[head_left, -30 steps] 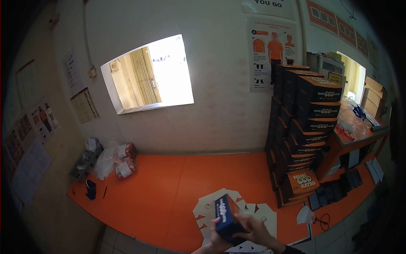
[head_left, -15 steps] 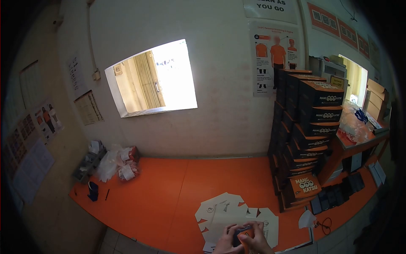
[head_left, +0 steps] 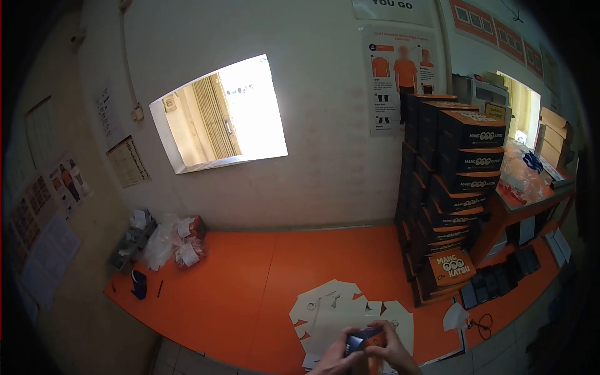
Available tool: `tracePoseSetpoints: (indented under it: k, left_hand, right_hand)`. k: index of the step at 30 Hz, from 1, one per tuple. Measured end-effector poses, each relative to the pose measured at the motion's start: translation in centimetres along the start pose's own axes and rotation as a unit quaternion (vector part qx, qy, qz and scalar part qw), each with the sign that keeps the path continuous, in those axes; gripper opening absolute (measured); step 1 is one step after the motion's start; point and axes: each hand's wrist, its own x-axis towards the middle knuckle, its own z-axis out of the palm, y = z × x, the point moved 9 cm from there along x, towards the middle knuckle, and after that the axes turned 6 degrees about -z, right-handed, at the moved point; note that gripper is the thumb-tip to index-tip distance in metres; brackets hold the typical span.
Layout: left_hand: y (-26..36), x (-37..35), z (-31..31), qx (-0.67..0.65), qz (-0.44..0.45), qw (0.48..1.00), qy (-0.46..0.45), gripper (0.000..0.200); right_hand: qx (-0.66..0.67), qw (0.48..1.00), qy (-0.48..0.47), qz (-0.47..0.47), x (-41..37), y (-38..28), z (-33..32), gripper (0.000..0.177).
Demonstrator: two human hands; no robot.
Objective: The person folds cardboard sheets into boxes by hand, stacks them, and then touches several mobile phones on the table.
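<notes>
My left hand (head_left: pixel 336 358) and my right hand (head_left: pixel 395 351) are closed around a small dark-and-orange carton box (head_left: pixel 356 343) near the front edge of the table. The left fingers grip its dark side, and the right fingers curl over its orange part. Part of the box is hidden by my fingers. Under and beyond the hands, flat white die-cut carton blanks (head_left: pixel 331 309) lie overlapping, with small printed marks on them.
Tall stacks of black-and-orange boxes (head_left: pixel 472 162) stand at the right of the orange table (head_left: pixel 237 281). Dark folded pieces (head_left: pixel 494 284), a white paper piece (head_left: pixel 455 317) and scissors (head_left: pixel 481 325) lie nearby. Plastic bags (head_left: pixel 172 240), a grey tray (head_left: pixel 130 244) and a tape dispenser (head_left: pixel 138 284) sit left.
The box has turned in my hands, with more of its dark side and orange part showing. My right hand has shifted slightly right, and the head view has tilted a little.
</notes>
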Motion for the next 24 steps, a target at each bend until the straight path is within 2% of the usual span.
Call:
tracePoseSetpoints:
  k: [2, 3, 6, 9, 13, 15, 18, 19, 20, 21, 22, 24]
  left_hand:
    - [0.3, 0.0, 0.9, 0.103, 0.059, 0.993, 0.010, 0.066]
    - [-0.8, -0.3, 1.4, 0.155, 0.035, 0.987, -0.015, 0.073]
    - [-2.0, -1.4, 1.1, 0.017, -0.005, 0.999, -0.027, 0.074]
    - [-3.1, -1.0, 0.0, -0.163, -0.065, 0.984, 0.019, 0.076]
    - [-3.1, -0.1, -1.0, -0.277, -0.057, 0.955, 0.094, 0.078]
    - [-2.7, 0.0, -1.4, -0.303, -0.037, 0.944, 0.124, 0.080]
    - [-2.7, 0.2, -2.2, -0.338, -0.016, 0.927, 0.163, 0.082]
    - [-2.7, 0.3, -2.3, -0.348, -0.011, 0.921, 0.174, 0.082]
    - [-2.9, 0.2, -2.5, -0.358, -0.010, 0.915, 0.185, 0.083]
    - [-2.9, 0.3, -2.7, -0.368, -0.009, 0.908, 0.198, 0.084]
    - [-3.1, 0.3, -2.7, -0.375, -0.007, 0.904, 0.207, 0.084]
    - [-3.6, 0.5, -3.1, -0.392, 0.000, 0.894, 0.218, 0.086]
  right_hand:
    - [-0.005, 0.999, 0.009, 0.048, 0.1, -0.5, 1.1, 0.072]
    - [-0.009, 0.998, -0.023, 0.054, 0.0, 1.3, 1.7, 0.078]
    - [-0.186, 0.979, -0.052, -0.065, -3.0, 4.6, 2.4, 0.084]
    - [-0.082, 0.985, -0.036, -0.148, -3.4, 1.5, 1.8, 0.084]
    - [0.073, 0.967, -0.008, -0.245, -4.4, -4.5, 1.6, 0.084]
    - [-0.133, 0.961, 0.001, -0.241, -3.5, -5.4, 2.0, 0.092]
    - [-0.311, 0.903, 0.016, -0.297, -2.0, -8.2, 1.9, 0.104]
    - [-0.272, 0.913, 0.045, -0.301, -1.8, -8.7, 0.8, 0.100]
    - [-0.098, 0.945, 0.132, -0.283, -1.9, -8.7, -0.6, 0.097]
    - [0.081, 0.940, 0.214, -0.253, -2.3, -8.3, -0.9, 0.094]
    - [0.257, 0.898, 0.290, -0.211, -2.8, -6.9, -1.0, 0.091]
    - [0.238, 0.917, 0.252, -0.196, -2.1, -6.6, 0.5, 0.091]
